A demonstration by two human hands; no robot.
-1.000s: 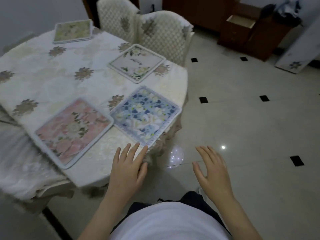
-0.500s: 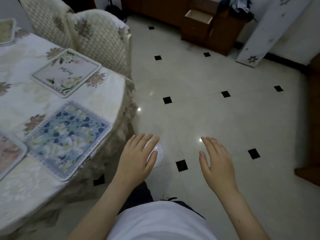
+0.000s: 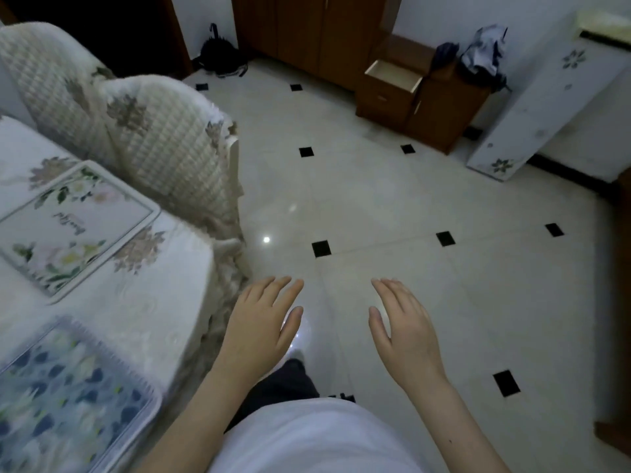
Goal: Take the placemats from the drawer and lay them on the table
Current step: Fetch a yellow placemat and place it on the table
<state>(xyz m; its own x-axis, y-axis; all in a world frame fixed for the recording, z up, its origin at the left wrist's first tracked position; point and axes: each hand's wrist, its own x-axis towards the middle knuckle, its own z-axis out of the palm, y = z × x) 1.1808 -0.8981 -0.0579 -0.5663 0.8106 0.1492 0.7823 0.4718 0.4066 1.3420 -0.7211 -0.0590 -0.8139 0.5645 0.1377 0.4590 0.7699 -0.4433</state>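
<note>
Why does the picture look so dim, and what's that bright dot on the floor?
Head view: the room is dimly lit, with dark corners; the bright dot is a light reflected in the glossy floor tiles. The blue floral placemat at lower left is smeared by blur, and the wide lens bends the cabinet.

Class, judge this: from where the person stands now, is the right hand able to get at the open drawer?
Probably not. The right hand hangs open over the floor near the body, while the drawer sits far across the room. Nothing blocks the way; the person would simply have to walk over first.
</note>
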